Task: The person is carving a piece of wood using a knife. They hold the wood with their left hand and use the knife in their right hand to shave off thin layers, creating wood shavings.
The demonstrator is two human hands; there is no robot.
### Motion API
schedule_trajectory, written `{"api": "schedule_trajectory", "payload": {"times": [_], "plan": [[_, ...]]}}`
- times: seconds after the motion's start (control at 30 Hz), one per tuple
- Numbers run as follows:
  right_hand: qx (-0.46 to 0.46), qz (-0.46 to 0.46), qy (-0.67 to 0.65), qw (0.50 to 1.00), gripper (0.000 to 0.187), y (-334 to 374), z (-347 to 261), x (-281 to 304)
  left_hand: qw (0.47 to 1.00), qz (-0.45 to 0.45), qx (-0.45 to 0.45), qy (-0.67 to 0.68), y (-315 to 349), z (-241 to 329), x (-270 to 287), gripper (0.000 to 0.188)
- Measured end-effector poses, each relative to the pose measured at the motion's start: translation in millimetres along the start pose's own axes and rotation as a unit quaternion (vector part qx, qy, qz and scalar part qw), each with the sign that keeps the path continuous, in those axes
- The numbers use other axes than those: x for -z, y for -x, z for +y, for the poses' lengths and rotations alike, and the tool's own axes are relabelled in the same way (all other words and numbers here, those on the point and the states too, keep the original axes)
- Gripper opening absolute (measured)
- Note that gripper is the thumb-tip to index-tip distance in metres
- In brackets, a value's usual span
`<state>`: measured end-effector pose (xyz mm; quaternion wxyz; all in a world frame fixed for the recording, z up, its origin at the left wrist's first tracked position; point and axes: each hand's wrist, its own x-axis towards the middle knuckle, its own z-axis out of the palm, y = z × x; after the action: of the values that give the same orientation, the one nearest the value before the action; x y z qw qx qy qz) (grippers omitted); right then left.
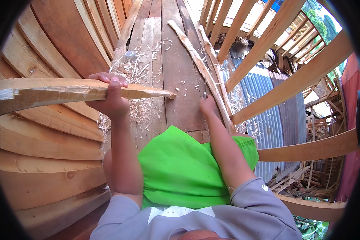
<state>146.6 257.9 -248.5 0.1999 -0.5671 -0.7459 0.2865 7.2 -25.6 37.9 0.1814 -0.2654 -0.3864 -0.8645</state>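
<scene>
My left hand (114, 100) is closed round a long pale piece of wood (60, 91), thumb on top. The wood runs in from the left edge and narrows to a tapered tip right of the hand, above the floorboards; its surface looks freshly cut in places. My right hand (207, 105) is closed, lower and to the right, apart from that tip. A small knife (205, 95) seems to be in it; only a short grey part shows above the fingers. Curled wood shavings (140, 114) lie below and around the piece of wood.
Board walling (68, 44) rises close on the left. Two long peeled poles (196, 58) lie along the plank floor (183, 114) on the right. Beyond them stand wooden railing slats (264, 44) and corrugated metal sheets (264, 108). A clear cup (129, 56) sits among shavings ahead.
</scene>
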Motion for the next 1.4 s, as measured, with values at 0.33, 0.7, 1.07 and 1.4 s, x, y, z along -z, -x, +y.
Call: {"api": "schedule_trajectory", "payload": {"times": [0.33,0.7,1.07,1.4], "plan": [[0.265,-0.299,0.079,0.913,0.026,40.1,-47.4,6.7,0.999,0.002,0.039,0.023,0.8,0.1,2.4,0.016],[0.246,-0.241,0.111,0.932,0.025,53.7,-36.5,-3.2,0.999,0.003,0.042,0.026,1.3,-0.9,1.0,0.017],[0.131,-0.106,0.044,0.985,0.030,59.2,-56.2,24.4,0.999,-0.005,0.041,-0.010,3.1,3.8,-2.3,0.016],[0.260,-0.176,0.031,0.949,0.038,64.4,-40.6,8.8,0.999,-0.011,0.040,-0.016,2.5,2.8,-3.7,0.016]]}}
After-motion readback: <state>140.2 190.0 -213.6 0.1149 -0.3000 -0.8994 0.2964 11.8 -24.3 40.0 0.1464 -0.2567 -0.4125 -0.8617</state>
